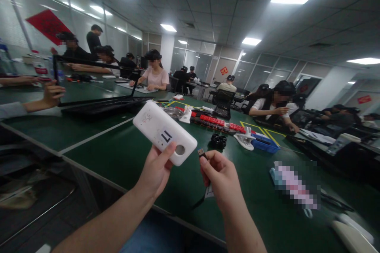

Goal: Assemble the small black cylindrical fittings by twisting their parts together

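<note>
A white power bank (154, 124) with rounded corners and a number label is gripped by its lower end in my left hand (156, 170), tilted up over the table. My left thumb presses beside a round grey spot on its face. In my right hand (221, 174), thumb and fingers pinch a USB plug (201, 153), its metal end pointing up toward the power bank. Plug and power bank are apart, with a small gap between them. Below the right hand hang a dark cable (198, 202) and a whitish tag (209, 191).
On the green table (113, 154) stand black round pieces (218, 141), a blue bin (265, 143), red-and-black strips (212, 120) and a metal bowl (173, 113). A pixelated pinkish item (297, 185) lies right. At left, another person's hand (53, 94) holds a black frame (56, 71).
</note>
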`<control>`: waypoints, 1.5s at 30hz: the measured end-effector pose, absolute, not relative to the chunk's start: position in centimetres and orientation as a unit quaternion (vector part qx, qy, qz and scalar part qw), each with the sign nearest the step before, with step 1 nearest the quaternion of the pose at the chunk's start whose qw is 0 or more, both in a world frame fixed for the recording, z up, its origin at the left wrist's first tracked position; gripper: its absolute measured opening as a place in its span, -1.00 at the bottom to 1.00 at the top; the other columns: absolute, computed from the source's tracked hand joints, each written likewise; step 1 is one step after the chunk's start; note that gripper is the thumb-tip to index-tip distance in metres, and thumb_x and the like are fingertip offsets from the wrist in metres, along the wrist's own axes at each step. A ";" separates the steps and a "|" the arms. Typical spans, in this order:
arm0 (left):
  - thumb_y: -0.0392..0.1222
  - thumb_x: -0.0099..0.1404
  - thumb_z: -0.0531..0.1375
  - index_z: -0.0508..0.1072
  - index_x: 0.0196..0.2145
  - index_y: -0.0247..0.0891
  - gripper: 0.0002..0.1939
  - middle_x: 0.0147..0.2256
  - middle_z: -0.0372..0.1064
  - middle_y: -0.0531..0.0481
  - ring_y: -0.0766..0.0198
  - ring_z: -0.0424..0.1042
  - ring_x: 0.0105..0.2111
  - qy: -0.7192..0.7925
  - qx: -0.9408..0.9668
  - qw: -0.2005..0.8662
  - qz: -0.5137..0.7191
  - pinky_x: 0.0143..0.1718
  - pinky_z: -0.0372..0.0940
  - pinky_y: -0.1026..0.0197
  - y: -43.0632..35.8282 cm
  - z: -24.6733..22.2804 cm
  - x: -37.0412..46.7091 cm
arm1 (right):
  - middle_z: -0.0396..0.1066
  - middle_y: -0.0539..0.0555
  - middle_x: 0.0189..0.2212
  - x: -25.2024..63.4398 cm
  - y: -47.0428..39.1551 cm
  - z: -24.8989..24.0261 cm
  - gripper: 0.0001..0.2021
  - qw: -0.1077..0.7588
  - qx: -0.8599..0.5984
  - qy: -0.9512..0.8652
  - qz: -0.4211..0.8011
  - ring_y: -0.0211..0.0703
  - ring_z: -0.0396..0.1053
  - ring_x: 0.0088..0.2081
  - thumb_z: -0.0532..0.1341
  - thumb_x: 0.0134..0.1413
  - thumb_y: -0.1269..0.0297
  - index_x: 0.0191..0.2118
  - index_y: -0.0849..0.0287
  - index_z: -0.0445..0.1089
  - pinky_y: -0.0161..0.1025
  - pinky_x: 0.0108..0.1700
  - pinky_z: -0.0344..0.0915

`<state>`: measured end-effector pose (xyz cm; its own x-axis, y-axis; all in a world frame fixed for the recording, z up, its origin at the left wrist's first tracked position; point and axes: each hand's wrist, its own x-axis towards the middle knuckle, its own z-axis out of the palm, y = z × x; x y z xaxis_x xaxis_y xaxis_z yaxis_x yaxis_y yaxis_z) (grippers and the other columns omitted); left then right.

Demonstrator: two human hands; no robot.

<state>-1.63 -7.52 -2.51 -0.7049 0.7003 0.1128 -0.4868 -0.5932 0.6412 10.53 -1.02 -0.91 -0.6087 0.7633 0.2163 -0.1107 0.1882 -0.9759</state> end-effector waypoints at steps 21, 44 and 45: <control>-0.29 0.08 0.23 0.34 -0.24 -0.27 -0.75 -0.31 0.40 -0.01 0.29 0.43 -0.39 0.271 0.128 0.376 0.877 -0.46 0.38 0.33 -7.2 -3.4 -0.8 | 0.12 -0.10 -0.69 9.8 -2.7 -0.7 -0.83 0.415 -0.293 -0.723 0.468 -0.35 0.06 -0.64 0.14 -0.11 0.23 -0.55 0.24 0.28 -0.40 -0.61 -0.01; -0.17 -0.04 0.30 0.36 -0.22 -0.32 -0.60 -0.33 0.45 -0.10 0.22 0.45 -0.45 0.577 0.272 0.469 0.611 -0.50 0.37 0.31 -9.3 -5.5 -18.0 | 0.43 0.14 -0.28 15.7 1.1 -2.1 -0.66 0.356 -0.356 -0.791 0.348 0.01 0.36 -0.24 0.10 -0.04 0.03 -0.25 0.17 0.40 -0.10 -0.20 0.27; -0.15 -0.05 0.31 0.36 -0.22 -0.32 -0.59 -0.38 0.46 -0.09 0.23 0.44 -0.50 0.608 0.270 0.480 0.572 -0.57 0.34 0.33 -9.3 -5.8 -20.3 | 0.44 0.14 -0.29 15.9 1.3 -2.6 -0.66 0.343 -0.355 -0.790 0.365 0.00 0.37 -0.26 0.11 -0.04 0.03 -0.26 0.17 0.41 -0.12 -0.22 0.28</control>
